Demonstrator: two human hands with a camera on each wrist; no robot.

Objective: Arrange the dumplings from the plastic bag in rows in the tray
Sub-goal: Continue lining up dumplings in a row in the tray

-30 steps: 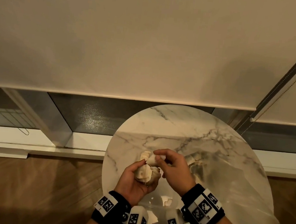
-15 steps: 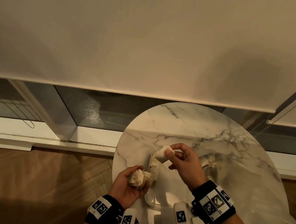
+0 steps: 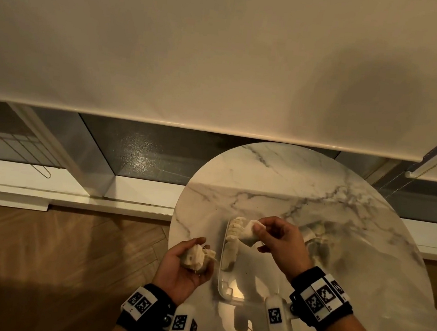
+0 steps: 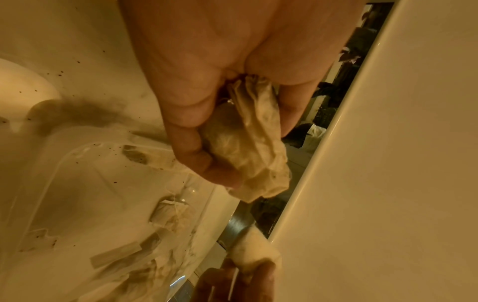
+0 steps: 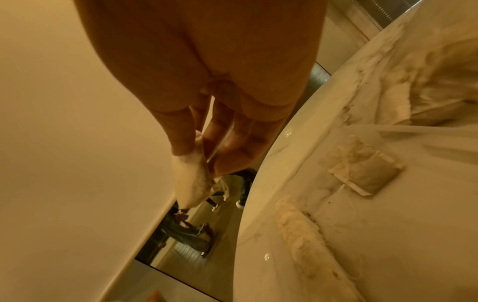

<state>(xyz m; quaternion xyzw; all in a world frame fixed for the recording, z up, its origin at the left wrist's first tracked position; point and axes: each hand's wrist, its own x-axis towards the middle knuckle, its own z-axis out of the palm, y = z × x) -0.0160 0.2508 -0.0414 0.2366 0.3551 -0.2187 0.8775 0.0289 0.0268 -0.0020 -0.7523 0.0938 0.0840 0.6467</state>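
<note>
Two hands, left hand (image 3: 182, 265) and right hand (image 3: 279, 242), each grip around a dumpling (image 3: 249, 232)

No legible text, brand or number anywhere; only black-and-white square coded markers on the wristbands (image 3: 321, 297) and wrist-camera housings (image 3: 274, 313), which carry patterns, not readable characters.
</note>
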